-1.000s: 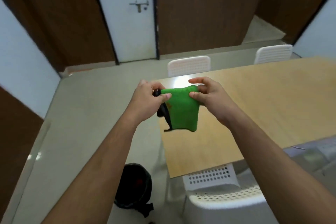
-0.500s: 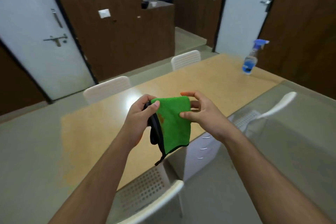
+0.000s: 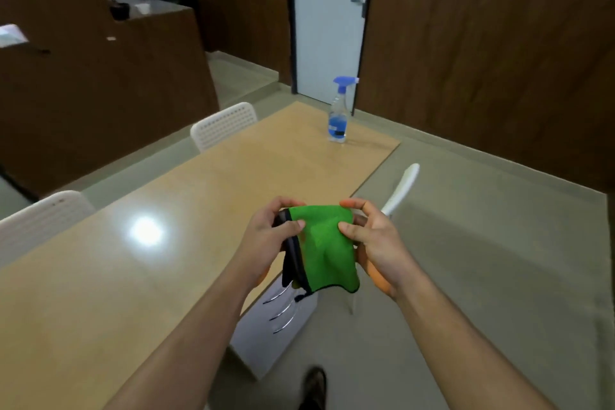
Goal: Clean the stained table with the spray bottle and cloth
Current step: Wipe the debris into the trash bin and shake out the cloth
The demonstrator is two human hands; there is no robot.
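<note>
A: Where the cloth (image 3: 324, 243) is held up in front of the chest, how is it gripped?

B: It is pinched from both sides. The left hand (image 3: 266, 243) is closed on its upper left edge, the thumb laid across the green face and the fingers curled behind, where a black trim is bunched. The right hand (image 3: 372, 243) is clamped on the upper right edge, thumb in front, fingers curled over the top and back. The cloth is kept folded, and its lower part hangs free just past the near right edge of the table (image 3: 166, 260).

A: Is anything seen on the cloth itself?

B: A small orange-brown mark is visible on the green face near the left thumb. No writing can be made out.

A: And the spray bottle (image 3: 339, 110)?

B: It is stood upright near the far right corner of the table, well apart from both hands. A blue trigger head and blue liquid in a clear body are seen. A dark label is fixed low on it, but nothing on it can be read.

A: What else is shown?

B: White perforated chairs (image 3: 223, 125) are placed along the far side, a white drawer unit (image 3: 276, 326) is set under the near edge, and a white door (image 3: 329, 20) with a metal handle is seen beyond the bottle.
</note>
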